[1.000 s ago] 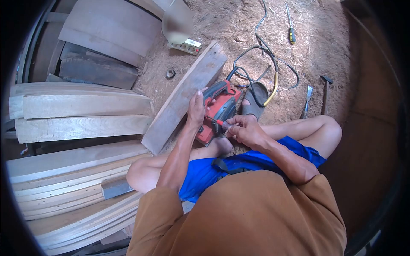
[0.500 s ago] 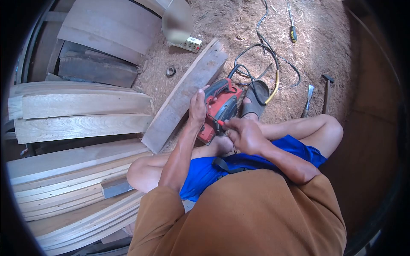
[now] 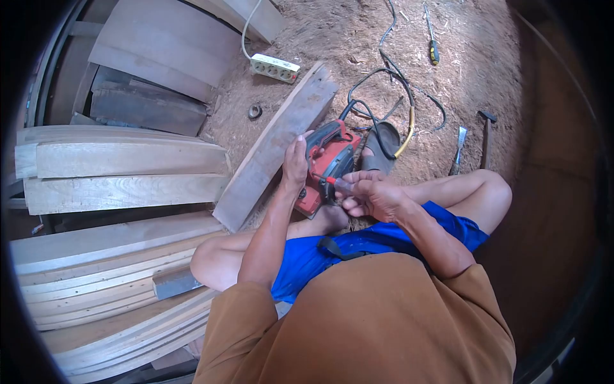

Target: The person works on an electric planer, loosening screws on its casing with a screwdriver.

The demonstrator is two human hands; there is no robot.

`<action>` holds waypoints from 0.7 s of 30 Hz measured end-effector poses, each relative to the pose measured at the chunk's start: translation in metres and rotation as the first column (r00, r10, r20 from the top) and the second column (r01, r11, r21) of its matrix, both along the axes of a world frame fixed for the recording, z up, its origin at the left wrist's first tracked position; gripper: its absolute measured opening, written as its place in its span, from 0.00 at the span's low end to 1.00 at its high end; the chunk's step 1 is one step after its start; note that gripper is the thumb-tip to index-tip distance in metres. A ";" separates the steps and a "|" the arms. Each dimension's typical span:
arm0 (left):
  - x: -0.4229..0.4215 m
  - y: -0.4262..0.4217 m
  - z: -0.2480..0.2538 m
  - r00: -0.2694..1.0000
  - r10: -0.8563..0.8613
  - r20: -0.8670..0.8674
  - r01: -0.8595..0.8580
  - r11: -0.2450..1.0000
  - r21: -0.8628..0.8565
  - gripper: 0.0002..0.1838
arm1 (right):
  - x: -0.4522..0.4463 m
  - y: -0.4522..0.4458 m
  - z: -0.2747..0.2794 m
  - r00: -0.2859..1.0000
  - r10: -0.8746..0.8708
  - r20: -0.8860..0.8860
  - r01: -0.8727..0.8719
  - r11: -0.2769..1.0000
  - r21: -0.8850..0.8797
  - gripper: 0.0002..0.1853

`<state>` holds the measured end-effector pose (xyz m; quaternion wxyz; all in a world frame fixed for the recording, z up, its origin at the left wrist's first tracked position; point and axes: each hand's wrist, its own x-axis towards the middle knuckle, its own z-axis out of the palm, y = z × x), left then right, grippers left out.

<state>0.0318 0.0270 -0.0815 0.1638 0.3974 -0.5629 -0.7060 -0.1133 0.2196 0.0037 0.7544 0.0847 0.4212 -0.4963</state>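
A red and black power tool point(image 3: 336, 155), which looks like an electric planer, rests between my legs against a long wooden board point(image 3: 275, 144). My left hand point(image 3: 295, 168) is wrapped round the tool's near left side, by its black handle. In my right hand point(image 3: 371, 194) is a small screwdriver point(image 3: 341, 184) with a red and clear handle, its tip pointing left at the tool's side. The exact spot that the tip touches is too small to tell. A black cord runs from the tool's far end.
Stacked planks point(image 3: 128, 192) fill the left side. A white power strip point(image 3: 275, 68) and a dark ring point(image 3: 254, 111) lie on the shavings-covered ground. To the right are a yellow-black screwdriver point(image 3: 434, 52), a chisel point(image 3: 459, 151), a hammer point(image 3: 488, 141) and a sandal point(image 3: 382, 144).
My right hand has turned and its fingers have shifted on the screwdriver's handle. My left hand stays on the tool. A blurred round shape near the power strip is gone.
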 end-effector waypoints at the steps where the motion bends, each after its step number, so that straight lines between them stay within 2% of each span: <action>1: -0.001 -0.001 -0.001 1.000 -0.002 -0.011 0.002 1.000 0.002 0.32 | -0.002 0.000 -0.004 0.994 0.061 -0.091 -0.062 0.998 -0.014 0.17; 4: 0.001 -0.001 -0.002 1.000 -0.001 -0.016 0.001 1.000 0.004 0.32 | -0.002 -0.001 -0.012 0.898 0.214 -0.385 -0.246 0.969 -0.036 0.16; 6: 0.001 0.001 0.000 1.000 -0.007 0.005 0.007 1.000 -0.008 0.32 | 0.000 -0.002 -0.018 0.753 0.252 -0.608 -0.351 0.935 -0.048 0.15; 9: 0.000 0.001 0.003 1.000 -0.008 0.025 0.008 1.000 -0.008 0.32 | 0.004 0.000 -0.014 0.482 0.079 -0.873 -0.444 0.881 -0.165 0.12; 10: 0.001 0.001 0.001 1.000 -0.013 0.021 0.013 1.000 -0.006 0.32 | 0.005 0.001 -0.013 0.350 0.018 -0.937 -0.493 0.854 -0.168 0.14; 12: 0.002 -0.001 -0.003 1.000 -0.024 0.013 0.024 1.000 -0.002 0.32 | 0.007 0.001 -0.008 0.072 -0.128 -0.989 -0.586 0.797 -0.146 0.19; 15: 0.001 -0.001 -0.004 1.000 0.006 0.005 -0.006 1.000 0.001 0.32 | 0.009 0.000 0.017 -0.051 0.115 -0.992 -0.671 0.732 0.120 0.21; 18: 0.001 0.000 0.000 1.000 0.009 0.017 -0.009 1.000 -0.005 0.32 | 0.010 -0.003 0.027 -0.222 0.116 -0.968 -0.678 0.695 0.239 0.21; 21: 0.000 0.000 -0.001 1.000 -0.001 -0.002 0.001 1.000 0.006 0.32 | 0.013 0.000 0.018 -0.234 0.005 -0.972 -0.652 0.741 0.160 0.17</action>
